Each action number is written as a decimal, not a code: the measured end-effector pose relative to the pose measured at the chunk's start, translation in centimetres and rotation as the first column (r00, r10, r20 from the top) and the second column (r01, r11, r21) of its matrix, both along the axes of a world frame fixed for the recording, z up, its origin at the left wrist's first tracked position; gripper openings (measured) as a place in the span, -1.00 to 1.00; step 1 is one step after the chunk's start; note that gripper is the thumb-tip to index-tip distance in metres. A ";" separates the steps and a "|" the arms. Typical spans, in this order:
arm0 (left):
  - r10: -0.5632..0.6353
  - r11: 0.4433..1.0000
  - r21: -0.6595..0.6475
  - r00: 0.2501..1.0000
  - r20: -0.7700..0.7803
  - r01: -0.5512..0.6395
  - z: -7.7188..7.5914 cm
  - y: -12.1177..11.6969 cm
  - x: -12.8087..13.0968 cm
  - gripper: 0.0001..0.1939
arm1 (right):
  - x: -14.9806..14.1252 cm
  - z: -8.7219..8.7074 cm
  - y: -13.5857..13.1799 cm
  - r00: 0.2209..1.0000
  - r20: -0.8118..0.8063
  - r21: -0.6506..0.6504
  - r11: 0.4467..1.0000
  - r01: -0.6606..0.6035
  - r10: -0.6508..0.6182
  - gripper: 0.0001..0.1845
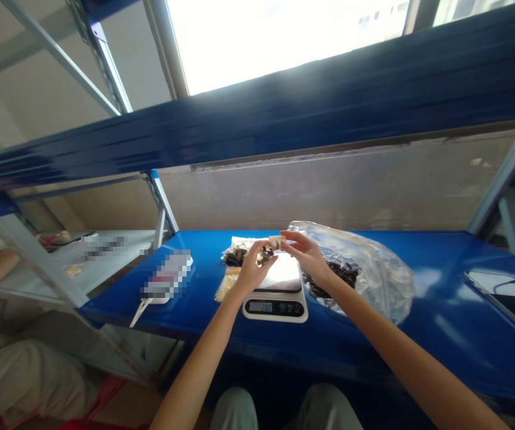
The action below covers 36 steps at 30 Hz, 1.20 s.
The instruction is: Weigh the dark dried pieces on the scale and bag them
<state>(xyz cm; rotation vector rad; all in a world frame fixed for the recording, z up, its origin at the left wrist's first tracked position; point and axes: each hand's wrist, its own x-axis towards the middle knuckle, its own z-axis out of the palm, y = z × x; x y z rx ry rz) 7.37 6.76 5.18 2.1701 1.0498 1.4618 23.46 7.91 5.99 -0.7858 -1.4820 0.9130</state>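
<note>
Left hand (252, 270) and right hand (312, 258), fingers (300, 240) in grip on one packet (276, 242) above one scale (279, 295)

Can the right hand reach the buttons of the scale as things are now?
Probably yes: the buttons of the scale are uncovered, near the right hand. It seems to hold a small pale packet, so may need freeing first.

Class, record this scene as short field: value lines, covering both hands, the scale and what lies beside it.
Left hand: holding a small packet, above the scale
Right hand: fingers at the same packet
Scale: white digital scale; display lit, digits unclear
Right of scale: large clear plastic bag, dark pieces inside
Left of scale: pale-filled bag
Surface: blue shelf
</note>
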 end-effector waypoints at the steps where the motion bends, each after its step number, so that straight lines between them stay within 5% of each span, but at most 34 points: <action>1: 0.001 1.000 -0.004 1.000 0.010 -0.001 0.0 0.0 0.0 -0.83 | 0.0 0.0 0.0 1.000 -0.004 -0.008 1.000 0.002 -0.002 -0.59; 11: 0.033 0.999 -0.045 0.997 0.077 -0.029 -0.3 0.3 -0.2 -0.75 | 0.0 0.4 -0.4 1.000 0.004 -0.054 0.999 -0.002 0.002 -0.57; 25: -0.210 0.967 -0.140 0.977 0.019 0.211 0.8 -0.2 -0.5 -0.72 | 0.0 -0.5 0.2 0.998 0.015 0.010 0.998 -0.057 0.057 -0.61; 36: -0.175 0.967 -0.172 0.980 0.092 0.189 0.2 0.4 -0.5 -0.83 | 0.1 -0.7 0.5 0.998 0.047 0.013 0.999 -0.051 0.050 -0.62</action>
